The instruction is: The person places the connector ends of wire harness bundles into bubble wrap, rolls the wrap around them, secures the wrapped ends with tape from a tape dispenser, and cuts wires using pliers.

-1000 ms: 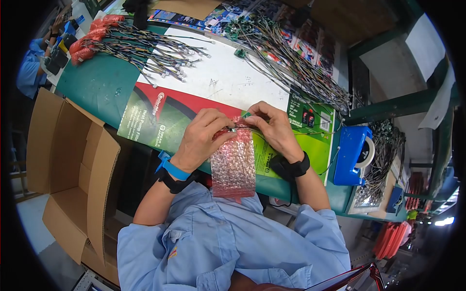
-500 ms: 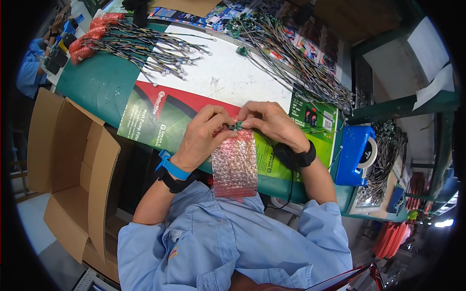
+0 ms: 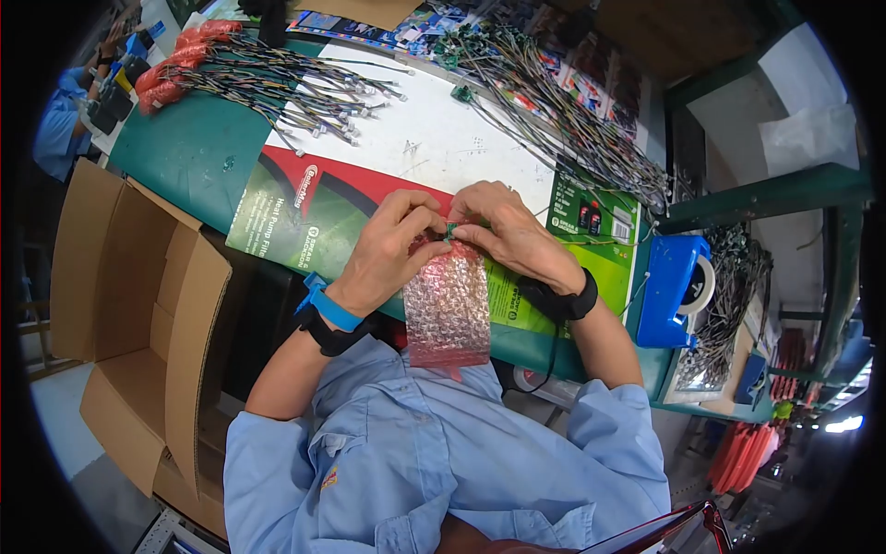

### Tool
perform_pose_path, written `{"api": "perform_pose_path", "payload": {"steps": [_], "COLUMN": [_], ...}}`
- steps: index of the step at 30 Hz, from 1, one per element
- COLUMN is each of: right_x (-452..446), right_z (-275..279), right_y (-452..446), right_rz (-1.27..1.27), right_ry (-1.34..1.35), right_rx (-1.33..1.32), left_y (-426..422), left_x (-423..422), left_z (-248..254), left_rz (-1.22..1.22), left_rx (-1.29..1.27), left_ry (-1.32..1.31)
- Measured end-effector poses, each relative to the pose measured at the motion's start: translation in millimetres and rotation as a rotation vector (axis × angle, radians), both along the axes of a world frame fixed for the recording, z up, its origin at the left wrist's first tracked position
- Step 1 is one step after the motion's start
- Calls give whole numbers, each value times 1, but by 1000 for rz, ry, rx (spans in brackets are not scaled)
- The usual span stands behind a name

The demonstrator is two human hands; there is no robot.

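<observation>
My left hand (image 3: pixel 392 245) and my right hand (image 3: pixel 508 231) meet at the top end of a strip of pink bubble wrap (image 3: pixel 448 309). Between their pinched fingertips is a small green circuit board (image 3: pixel 450 231), mostly covered by the fingers. The wrap hangs from the bench edge towards my lap. Beyond my hands, bundles of cables with white connectors (image 3: pixel 314 102) end in red bubble wrap (image 3: pixel 189 60). Loose cables with green boards (image 3: pixel 554 102) lie at the back right.
An open cardboard box (image 3: pixel 138 314) stands left of the bench. A blue tape dispenser (image 3: pixel 672 294) sits on the right, with more cables (image 3: pixel 734 295) beyond it. Printed card sheets (image 3: pixel 323 198) cover part of the green bench top (image 3: pixel 185 152). A co-worker's blue sleeve (image 3: pixel 60 125) shows far left.
My right hand has moved left, closer to my left hand, bringing the green board to the top of the wrap. The fingertips of both hands are now together.
</observation>
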State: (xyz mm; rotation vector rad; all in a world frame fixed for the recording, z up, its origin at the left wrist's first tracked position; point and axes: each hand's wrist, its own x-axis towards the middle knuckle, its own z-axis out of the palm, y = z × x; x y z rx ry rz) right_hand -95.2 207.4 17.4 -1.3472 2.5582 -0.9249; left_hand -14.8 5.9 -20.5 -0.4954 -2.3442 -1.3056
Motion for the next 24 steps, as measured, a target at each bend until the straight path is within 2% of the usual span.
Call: {"api": "perform_pose_path", "payload": {"steps": [2,6,8,10,13,18,21,24], "right_x": [4,16,31,39,49,70,81,95], "right_z": [1,-1,8,2,-3,3,9,12], "right_y": [1,1,1,1,-2,-3,7,12], "right_rz": [-14,-18,-27,-30,-4,75,139,224], "right_ry": [-231,-429,-78,-51,246,259,175,344], "right_rx": [-76,-159,-58,-27,-89,20,105,251], "left_y": [-1,-10,-10,-11,-17,-27,-29,-29], "left_x": [2,8,11,14,20,27,30,33], "left_z": [7,6,5,7,12,9,11,13], "left_rz": [64,131,96,62,8,-130,-213,-210], "left_rx": [-85,-288,-261,-233,-181,24,61,17], "left_ry": [7,-38,-45,-53,-55,-93,-88,-55]}}
